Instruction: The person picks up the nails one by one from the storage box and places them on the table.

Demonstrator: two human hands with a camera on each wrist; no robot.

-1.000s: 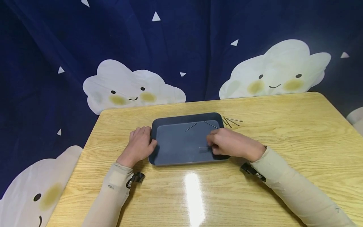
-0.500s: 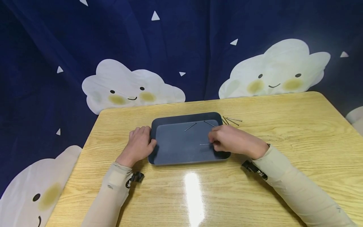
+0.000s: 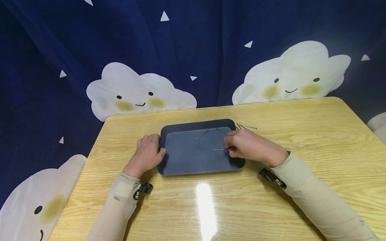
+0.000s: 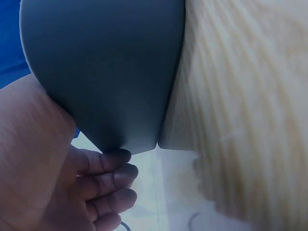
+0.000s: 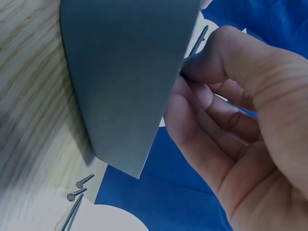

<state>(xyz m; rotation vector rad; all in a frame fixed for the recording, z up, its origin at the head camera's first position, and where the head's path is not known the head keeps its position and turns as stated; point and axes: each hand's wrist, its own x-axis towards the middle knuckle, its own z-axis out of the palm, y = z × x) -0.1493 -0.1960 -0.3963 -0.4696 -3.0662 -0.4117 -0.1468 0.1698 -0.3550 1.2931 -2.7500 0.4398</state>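
A dark grey rectangular tray (image 3: 187,155) sits on the wooden table. My left hand (image 3: 146,153) grips its left wall, thumb over the rim; in the left wrist view the fingers (image 4: 110,180) curl outside. Over the tray's right part, my right hand (image 3: 245,145) pinches a nail (image 3: 219,149) between thumb and fingertips, its free end pointing left. The right wrist view shows this nail (image 5: 198,42) standing out above the rim. Two more nails lie on the tray floor: one near the back middle (image 3: 202,134), another (image 3: 222,131) at the back right, partly covered by my hand.
Several nails (image 3: 249,126) lie on the table (image 3: 301,127) just beyond the tray's back right corner, partly hidden by my right hand. A dark blue curtain (image 3: 205,40) with printed clouds hangs behind the table's far edge.
My right hand has shifted slightly back and to the right with the nail, which now sits farther from the tray's front edge. The left hand stays on the tray.
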